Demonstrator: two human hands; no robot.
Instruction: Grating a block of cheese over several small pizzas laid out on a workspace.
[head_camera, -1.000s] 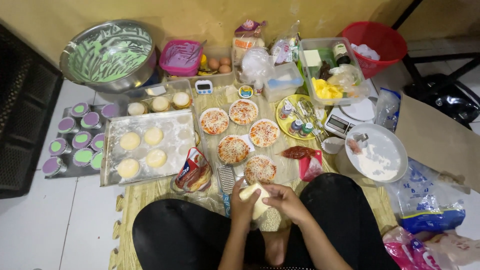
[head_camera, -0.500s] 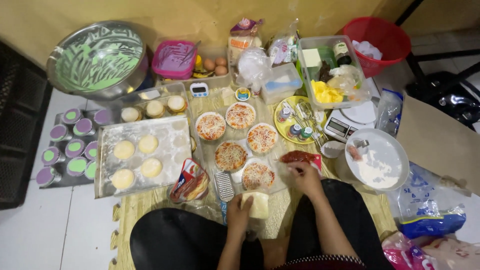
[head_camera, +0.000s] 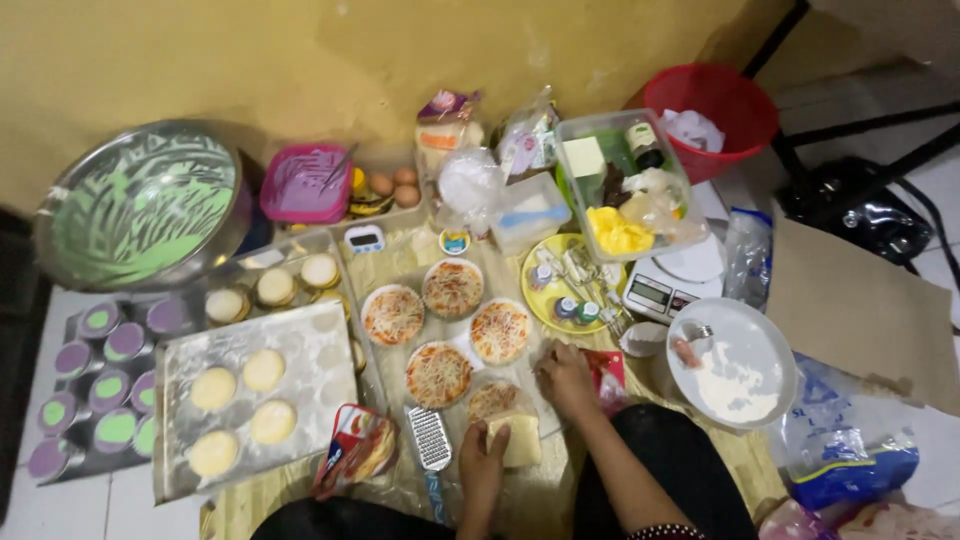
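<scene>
Cheese block (head_camera: 522, 441), pale yellow, low at the near edge of the woven mat (head_camera: 250, 505), just right of the metal grater (head_camera: 430, 438) and just below the nearest small pizza (head_camera: 493, 400). Now out wide and working down in size. Top left, big steel bowl (head_camera: 140, 205) streaked with green batter. Below it, floured baking tray (head_camera: 300, 345) with plain dough rounds, flanked by purple and green filled cups (head_camera: 105, 385). Far right, red basket (head_camera: 715, 105), then a white plate (head_camera: 760, 340) dusted with flour, a clear tub (head_camera: 625, 185) of mixed ingredients, a yellow plate (head_camera: 548, 300) of little bottles, a white kitchen scale (head_camera: 670, 285). Centre of the mat, four more topped small pizzas in a cluster, cheese already showing on them. And here, the change: a second ago both hands on the block, now only one. Left hand (head_camera: 485, 462) alone with it, grip clenched on the block's near side, holding it steady on the mat. Right hand (head_camera: 568, 380) gone off the cheese, up and right, resting beside a red packet (head_camera: 607, 372) at the edge of the nearest pizza; fingers curled, but closed on something or merely bent, cannot tell from this angle. So, grating paused for the moment, block parked, attention swung to the packet side.
</scene>
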